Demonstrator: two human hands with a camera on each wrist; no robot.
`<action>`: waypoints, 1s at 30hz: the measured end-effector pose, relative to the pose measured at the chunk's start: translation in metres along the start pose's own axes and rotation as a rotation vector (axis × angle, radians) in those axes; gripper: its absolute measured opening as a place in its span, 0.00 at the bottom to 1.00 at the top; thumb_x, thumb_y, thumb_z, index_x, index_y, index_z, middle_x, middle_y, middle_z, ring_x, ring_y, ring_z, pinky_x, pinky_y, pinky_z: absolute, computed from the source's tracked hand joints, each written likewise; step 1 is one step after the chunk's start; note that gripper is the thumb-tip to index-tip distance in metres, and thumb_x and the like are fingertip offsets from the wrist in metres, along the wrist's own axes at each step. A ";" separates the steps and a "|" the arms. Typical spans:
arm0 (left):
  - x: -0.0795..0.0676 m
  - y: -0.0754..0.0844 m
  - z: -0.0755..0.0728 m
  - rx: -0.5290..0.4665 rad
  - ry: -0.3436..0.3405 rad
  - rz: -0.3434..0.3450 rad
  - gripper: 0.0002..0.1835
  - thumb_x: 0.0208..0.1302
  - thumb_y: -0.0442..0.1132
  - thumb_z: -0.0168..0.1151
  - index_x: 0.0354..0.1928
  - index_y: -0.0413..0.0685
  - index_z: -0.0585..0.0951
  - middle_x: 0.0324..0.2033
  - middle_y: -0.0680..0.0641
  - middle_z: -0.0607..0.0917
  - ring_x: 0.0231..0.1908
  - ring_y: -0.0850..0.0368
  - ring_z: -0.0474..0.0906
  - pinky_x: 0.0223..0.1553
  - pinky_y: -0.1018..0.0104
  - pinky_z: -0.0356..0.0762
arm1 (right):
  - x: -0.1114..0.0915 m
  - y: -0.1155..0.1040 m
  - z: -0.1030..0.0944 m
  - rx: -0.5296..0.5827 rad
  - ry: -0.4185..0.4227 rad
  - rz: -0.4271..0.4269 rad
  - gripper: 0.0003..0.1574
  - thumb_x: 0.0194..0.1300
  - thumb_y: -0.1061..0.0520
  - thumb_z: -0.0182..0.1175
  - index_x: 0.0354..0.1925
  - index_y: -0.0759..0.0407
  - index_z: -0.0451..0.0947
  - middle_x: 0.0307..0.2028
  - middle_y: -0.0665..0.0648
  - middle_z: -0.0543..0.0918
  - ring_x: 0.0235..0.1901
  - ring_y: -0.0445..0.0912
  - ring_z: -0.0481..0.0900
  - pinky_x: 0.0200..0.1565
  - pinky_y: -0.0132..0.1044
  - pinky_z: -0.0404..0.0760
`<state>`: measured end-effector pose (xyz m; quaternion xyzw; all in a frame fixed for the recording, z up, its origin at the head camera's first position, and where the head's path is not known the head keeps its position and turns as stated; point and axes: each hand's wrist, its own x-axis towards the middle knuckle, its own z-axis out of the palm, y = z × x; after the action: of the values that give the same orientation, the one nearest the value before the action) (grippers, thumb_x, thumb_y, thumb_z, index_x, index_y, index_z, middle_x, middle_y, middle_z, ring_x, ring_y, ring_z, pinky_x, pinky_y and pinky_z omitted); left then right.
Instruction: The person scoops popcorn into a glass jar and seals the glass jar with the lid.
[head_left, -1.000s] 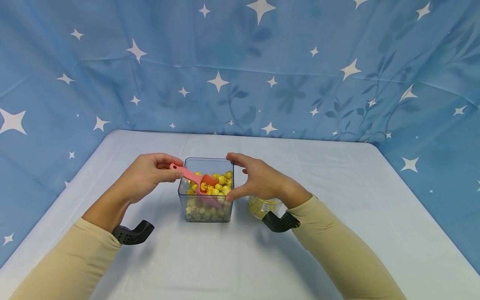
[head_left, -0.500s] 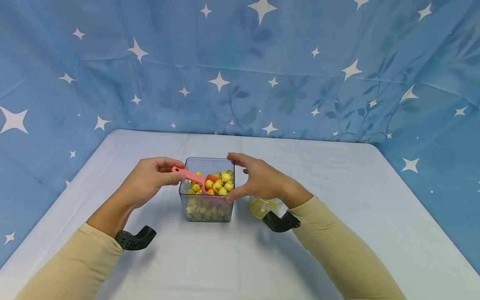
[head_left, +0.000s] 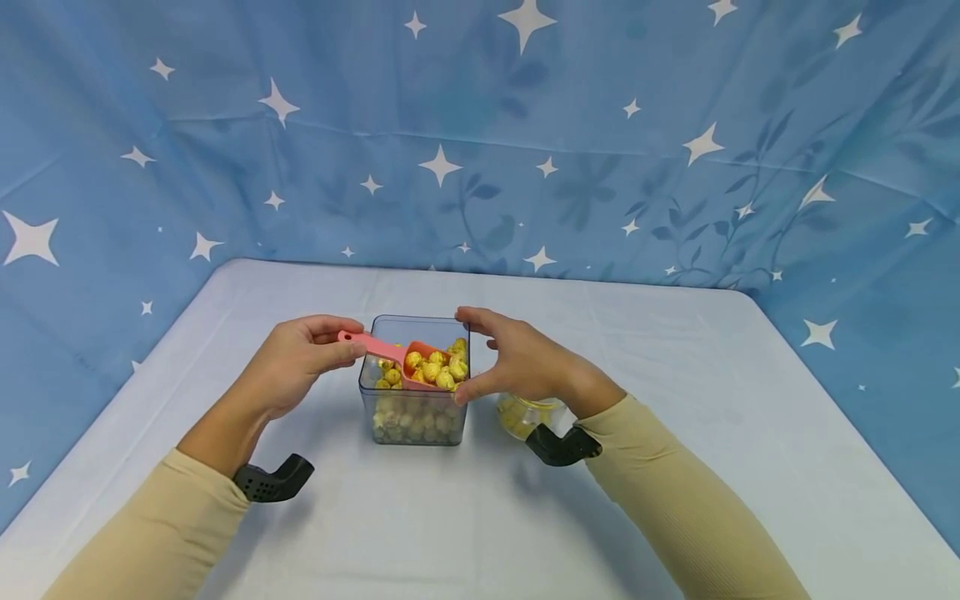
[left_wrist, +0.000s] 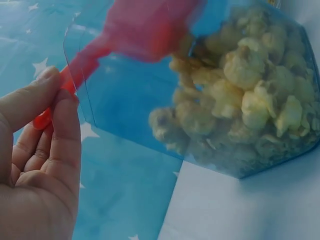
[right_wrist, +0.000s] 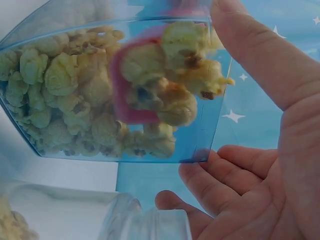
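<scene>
A clear bluish plastic container stands upright on the table, partly filled with yellow popcorn. My left hand pinches the handle end of a pink scoop between thumb and fingers. The scoop's bowl sits inside the container with popcorn in it, and its handle crosses the left rim. My right hand holds the container's right side, thumb at the front corner, fingers at the back. In the right wrist view, the scoop's pink bowl shows through the wall, with popcorn pieces around it.
A clear glass jar with popcorn inside stands just right of the container, partly hidden below my right hand and wrist camera. A white cloth covers the table. A blue star-patterned curtain hangs behind.
The scoop's bowl has moved from deeper in the popcorn to a higher, more level position, with more popcorn showing in it. My right hand and the container stay nearly still.
</scene>
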<state>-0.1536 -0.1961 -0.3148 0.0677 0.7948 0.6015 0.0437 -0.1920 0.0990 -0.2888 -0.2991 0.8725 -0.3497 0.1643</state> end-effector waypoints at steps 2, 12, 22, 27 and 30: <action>0.001 -0.003 -0.001 -0.033 0.003 -0.007 0.25 0.70 0.36 0.64 0.62 0.25 0.72 0.48 0.43 0.82 0.42 0.61 0.82 0.49 0.71 0.80 | 0.000 0.000 0.001 0.002 0.000 0.007 0.67 0.52 0.47 0.80 0.78 0.59 0.52 0.75 0.55 0.59 0.73 0.50 0.59 0.69 0.48 0.63; 0.004 -0.014 -0.008 -0.179 -0.008 0.001 0.27 0.72 0.32 0.61 0.63 0.19 0.67 0.42 0.53 0.82 0.43 0.64 0.81 0.49 0.72 0.79 | -0.001 -0.001 0.002 0.007 0.003 0.003 0.67 0.52 0.48 0.80 0.78 0.59 0.51 0.75 0.55 0.59 0.73 0.50 0.59 0.69 0.47 0.64; 0.002 -0.014 -0.016 -0.183 -0.061 0.016 0.24 0.71 0.32 0.61 0.61 0.20 0.69 0.44 0.54 0.84 0.44 0.62 0.82 0.49 0.71 0.80 | -0.002 -0.001 0.000 0.006 0.001 -0.001 0.67 0.51 0.46 0.80 0.78 0.58 0.51 0.75 0.55 0.59 0.73 0.51 0.59 0.69 0.49 0.64; 0.002 -0.014 -0.011 -0.183 -0.079 0.016 0.23 0.71 0.32 0.62 0.60 0.21 0.70 0.46 0.53 0.83 0.45 0.61 0.81 0.50 0.70 0.80 | -0.002 -0.002 -0.001 0.004 0.001 0.002 0.67 0.52 0.45 0.79 0.78 0.58 0.52 0.75 0.55 0.59 0.73 0.52 0.59 0.68 0.51 0.64; 0.003 -0.015 -0.010 -0.188 -0.079 0.011 0.25 0.72 0.33 0.61 0.61 0.20 0.69 0.46 0.52 0.83 0.46 0.61 0.81 0.50 0.70 0.79 | -0.002 -0.002 0.000 0.004 0.000 0.003 0.67 0.52 0.45 0.79 0.78 0.58 0.52 0.75 0.56 0.58 0.73 0.52 0.59 0.68 0.51 0.64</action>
<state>-0.1586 -0.2096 -0.3266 0.0912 0.7320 0.6707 0.0780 -0.1898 0.0995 -0.2874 -0.2976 0.8721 -0.3514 0.1656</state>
